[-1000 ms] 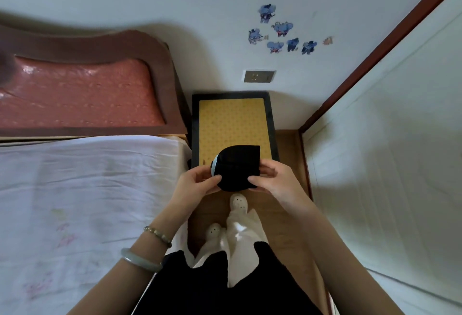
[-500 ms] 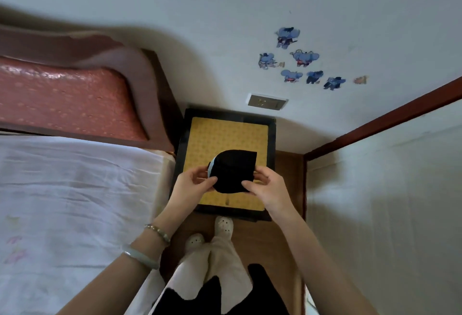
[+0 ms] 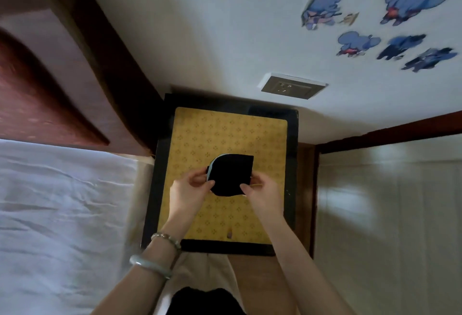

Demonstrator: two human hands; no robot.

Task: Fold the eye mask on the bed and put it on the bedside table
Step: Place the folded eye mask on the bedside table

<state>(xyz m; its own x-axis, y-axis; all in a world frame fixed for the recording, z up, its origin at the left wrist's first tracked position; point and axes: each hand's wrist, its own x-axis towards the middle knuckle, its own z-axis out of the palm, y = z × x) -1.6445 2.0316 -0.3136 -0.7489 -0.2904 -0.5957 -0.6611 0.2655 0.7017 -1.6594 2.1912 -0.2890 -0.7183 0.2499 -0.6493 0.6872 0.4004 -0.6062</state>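
Filling the left side: bed [image 3: 62, 202], covered by a wrinkled white sheet, its dark red padded headboard [image 3: 37, 77] against the wall.
Wall: pale, carrying blue cartoon stickers [image 3: 390, 22] at upper right and a socket plate [image 3: 292, 86] just above the table.
Bedside table [image 3: 291, 164]: dark-framed, standing between the bed and a pale panel on the right; its top is covered by a yellow patterned mat [image 3: 225, 134].
Floor: a narrow brown strip shows to the right of the table.
Person: standing at the table's near edge, both forearms reaching forward over it; pale trousers and a dark garment show at the bottom.
Left hand [image 3: 190, 192]: closed in a pinch on the left edge of the eye mask, thumb on top.
Right hand [image 3: 265, 192]: closed in a pinch on the mask's lower right edge, thumb on top.
Eye mask [image 3: 231, 174]: black, folded in half, with a pale lining showing along its curved left rim; held between both hands over the middle of the yellow mat. Whether it touches the mat cannot be told.
Left wrist: a pale green bangle [image 3: 150, 266] sits nearer the elbow, a thin beaded bracelet [image 3: 166, 238] nearer the hand.
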